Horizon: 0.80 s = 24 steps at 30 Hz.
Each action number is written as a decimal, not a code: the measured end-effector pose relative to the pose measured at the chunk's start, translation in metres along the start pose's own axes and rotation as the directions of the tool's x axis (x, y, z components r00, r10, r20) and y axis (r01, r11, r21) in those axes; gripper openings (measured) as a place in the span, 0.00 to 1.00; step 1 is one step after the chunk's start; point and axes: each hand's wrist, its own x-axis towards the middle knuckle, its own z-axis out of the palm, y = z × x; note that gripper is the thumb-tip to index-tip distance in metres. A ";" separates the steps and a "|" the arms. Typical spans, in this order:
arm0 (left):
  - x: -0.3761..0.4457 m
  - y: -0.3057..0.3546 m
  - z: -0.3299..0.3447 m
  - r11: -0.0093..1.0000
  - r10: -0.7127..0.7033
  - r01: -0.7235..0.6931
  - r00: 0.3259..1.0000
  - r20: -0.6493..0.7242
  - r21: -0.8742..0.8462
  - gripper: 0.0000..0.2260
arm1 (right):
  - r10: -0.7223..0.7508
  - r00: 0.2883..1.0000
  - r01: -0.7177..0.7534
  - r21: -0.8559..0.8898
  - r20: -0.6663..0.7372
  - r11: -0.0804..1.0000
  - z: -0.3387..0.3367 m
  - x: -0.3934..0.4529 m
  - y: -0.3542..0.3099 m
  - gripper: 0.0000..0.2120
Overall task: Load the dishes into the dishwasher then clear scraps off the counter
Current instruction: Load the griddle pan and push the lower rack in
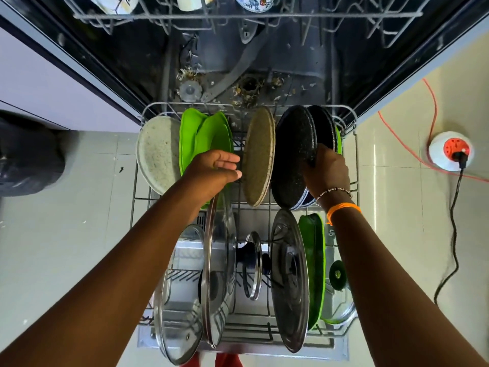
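- Left hand [217,168], fingers spread, is held against the tan plate [258,157] at frame centre.
- Right hand [326,169] is clamped on the black speckled plate [292,154]; slippage risks chipping neighbours.

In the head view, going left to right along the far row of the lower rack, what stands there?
Speckled white plate → bright green plates → left hand → tan speckled plate → black speckled plates → right hand.

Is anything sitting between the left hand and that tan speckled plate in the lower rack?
Nothing visible does. The left hand is open with its fingertips right at the face of the tan plate, which stands on edge in the lower rack. The green plates are behind the hand, not in the gap.
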 end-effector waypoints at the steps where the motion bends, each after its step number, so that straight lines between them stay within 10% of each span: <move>1: 0.000 0.000 0.000 1.000 0.001 -0.001 1.000 -0.001 0.009 0.14 | 0.007 1.000 -0.007 -0.006 -0.008 1.000 0.003 0.000 0.000 0.11; 24: -0.069 -0.048 -0.059 0.928 -0.161 0.095 0.974 -0.157 -0.362 0.08 | -0.037 0.967 0.134 0.377 -0.254 0.916 -0.008 -0.143 0.064 0.08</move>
